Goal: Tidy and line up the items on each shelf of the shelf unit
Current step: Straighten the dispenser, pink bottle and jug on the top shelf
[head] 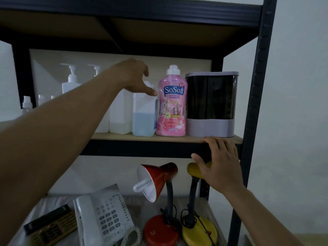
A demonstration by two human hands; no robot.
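Note:
The middle shelf [159, 138] holds a row: white jugs [120, 112], a jug with blue liquid [143, 121], a pink SoSoft detergent bottle [171, 103] and a dark container with a lilac base [212, 103]. My left hand [134, 77] reaches over the top of the blue-liquid jug. Its thumb lies on the jug's front next to the pink bottle, and its fingers are loosely curled above the jug without closing on it. My right hand [220, 162] rests flat on the shelf's front edge below the dark container, fingers straight.
White pump bottles [71, 80] and small spray bottles [26, 103] stand at the back left. On the lower shelf are a white telephone [103, 217], a red desk lamp [158, 178], a yellow desk lamp [197, 228] and a dark flat object [49, 222]. The black upright [253, 103] bounds the right side.

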